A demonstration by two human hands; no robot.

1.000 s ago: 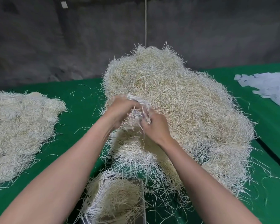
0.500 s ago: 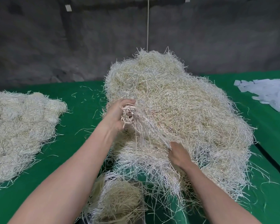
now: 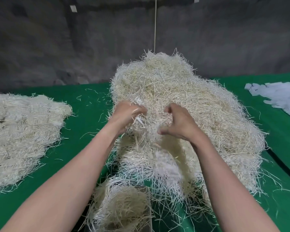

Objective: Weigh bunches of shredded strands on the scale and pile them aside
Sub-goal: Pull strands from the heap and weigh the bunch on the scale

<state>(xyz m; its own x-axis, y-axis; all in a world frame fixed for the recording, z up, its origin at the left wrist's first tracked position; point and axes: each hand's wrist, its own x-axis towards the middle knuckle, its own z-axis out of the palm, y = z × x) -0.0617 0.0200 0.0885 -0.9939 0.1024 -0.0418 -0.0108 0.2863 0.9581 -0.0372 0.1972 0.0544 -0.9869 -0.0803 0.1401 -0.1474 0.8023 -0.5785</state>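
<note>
Shredded strands [image 3: 122, 208] on the scale [image 3: 147, 220]

Left hand [image 3: 128, 113] motion-blurred, fingers indistinct. Grey metal scale [image 3: 146, 198] mostly buried under small straw-coloured strand bunch [image 3: 122, 208], both cut by bottom edge. Flat pale strand heap [image 3: 22, 131] cut by left edge; white scraps [image 3: 278, 97], possibly paper, by right edge.

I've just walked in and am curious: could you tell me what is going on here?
A person has both hands in the big heap of shredded strands on the green table. The left hand grips a tuft; the right hand is curled over the heap beside it, its grip blurred. One bunch sits on the scale near the person, and a flatter pile lies to the left.
</note>
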